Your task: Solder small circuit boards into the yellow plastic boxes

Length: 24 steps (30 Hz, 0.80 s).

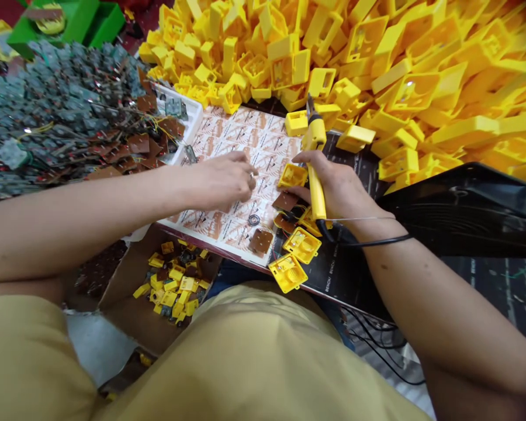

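Fingers of the right hand [342, 186] grip a soldering iron [317, 196] above the counter [331, 257], partly hiding a yellow casing [307, 223]; whether the left hand [221, 182], fingers curled, holds anything is indeterminable.

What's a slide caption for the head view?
Right hand holds a soldering iron; left hand is over a patterned sheet, before piled yellow cases.

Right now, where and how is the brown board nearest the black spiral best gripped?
Probably by its near and far edges, from the left, using the left hand: the brown board lies flat, yellow cases sit close on its right, and the right hand holds a soldering iron.
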Motion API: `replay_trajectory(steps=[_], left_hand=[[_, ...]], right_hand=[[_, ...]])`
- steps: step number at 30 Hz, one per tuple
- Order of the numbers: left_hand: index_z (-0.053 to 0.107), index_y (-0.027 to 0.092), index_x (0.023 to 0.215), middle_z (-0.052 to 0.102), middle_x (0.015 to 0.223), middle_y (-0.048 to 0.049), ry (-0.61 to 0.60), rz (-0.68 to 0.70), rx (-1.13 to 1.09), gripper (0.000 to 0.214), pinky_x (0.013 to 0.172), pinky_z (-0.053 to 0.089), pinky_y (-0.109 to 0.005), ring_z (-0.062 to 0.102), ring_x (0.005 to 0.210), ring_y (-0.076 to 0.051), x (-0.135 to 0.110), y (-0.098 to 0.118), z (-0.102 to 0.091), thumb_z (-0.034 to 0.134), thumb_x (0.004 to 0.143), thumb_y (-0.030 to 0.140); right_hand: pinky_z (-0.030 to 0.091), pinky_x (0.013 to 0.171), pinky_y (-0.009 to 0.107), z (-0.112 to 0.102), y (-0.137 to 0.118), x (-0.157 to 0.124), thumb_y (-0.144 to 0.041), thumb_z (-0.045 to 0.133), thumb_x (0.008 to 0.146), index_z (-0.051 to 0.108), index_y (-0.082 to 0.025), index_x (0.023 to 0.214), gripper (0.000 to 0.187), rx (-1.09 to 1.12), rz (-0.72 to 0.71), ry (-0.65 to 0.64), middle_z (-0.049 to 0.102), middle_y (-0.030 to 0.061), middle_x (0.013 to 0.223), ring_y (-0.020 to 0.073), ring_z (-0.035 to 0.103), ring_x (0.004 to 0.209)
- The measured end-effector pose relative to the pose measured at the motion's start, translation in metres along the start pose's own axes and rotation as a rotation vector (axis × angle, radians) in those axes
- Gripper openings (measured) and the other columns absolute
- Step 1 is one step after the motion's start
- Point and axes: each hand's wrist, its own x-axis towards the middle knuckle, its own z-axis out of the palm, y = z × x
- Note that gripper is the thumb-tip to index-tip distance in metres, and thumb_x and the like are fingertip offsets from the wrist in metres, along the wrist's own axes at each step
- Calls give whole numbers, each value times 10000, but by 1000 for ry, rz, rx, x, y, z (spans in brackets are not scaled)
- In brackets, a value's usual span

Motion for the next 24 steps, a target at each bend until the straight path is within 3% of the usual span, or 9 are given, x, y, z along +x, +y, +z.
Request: replay_trajectory(steps=[2, 5, 7, 12, 17, 21, 24], left_hand=[[787, 289, 921, 770, 1178, 32, 43, -18, -59, 373, 1206, 345, -413, 581, 1314, -205, -8, -3, 7, 524, 800, 53], [727, 262, 1234, 720, 1292, -33, 229, -309, -48, 451, 1116, 425, -415, 612, 1255, -242, -17, -7, 1, 475, 880, 140], [697, 243, 1290, 711, 1282, -69, 225, -429, -7, 419, 1085, 438, -420, 615, 1231, -270, -16, -4, -3, 494, 923, 251], [721, 201, 1196, 698, 1239, -99, 115, -356, 146, 367, 1098, 407, -463, 556, 1274, -324, 6, 16, 13, 518, 939, 368], [700, 123, 1177, 660, 1296, -164, 107, -364, 171, 338, 1104, 411, -537, 509, 1330, -385, 28, 26, 35, 531, 935, 287], [738, 144, 1040, 675, 1266, -139, 173, -429, 76, 236, 1103, 427, -524, 517, 1329, -374, 25, 21, 45, 531, 942, 198], [727, 153, 1016, 717, 1185, -105, 341, -387, -63, 188, 1097, 442, -481, 602, 1222, -304, 16, 14, 54, 568, 917, 168]], right_hand=[[508, 712, 333, 2, -1, -5, -429, 634, 895, 564, -265, 1294, 437, 15, -19, 1, 679, 36, 886, 221, 658, 744], [519, 746, 350, 6, -1, -8, -425, 643, 898, 563, -265, 1293, 433, 34, -34, 21, 705, 60, 977, 240, 678, 809], [522, 751, 355, 9, 0, -8, -426, 645, 900, 564, -263, 1284, 426, 42, -42, 38, 714, 73, 1014, 246, 682, 838], [522, 724, 354, 16, 5, -5, -433, 662, 897, 573, -236, 1271, 433, 51, -64, 76, 715, 78, 938, 240, 681, 822], [550, 832, 406, 12, 9, -5, -430, 686, 883, 575, -227, 1253, 436, 58, -106, 109, 718, 71, 958, 243, 695, 879], [567, 777, 394, -9, 6, -20, -488, 665, 911, 555, -226, 1266, 454, 66, -145, 166, 710, 79, 1017, 236, 694, 836], [551, 648, 346, -23, 2, -47, -549, 659, 922, 533, -226, 1291, 507, 70, -220, 188, 704, 80, 1027, 218, 679, 750]])
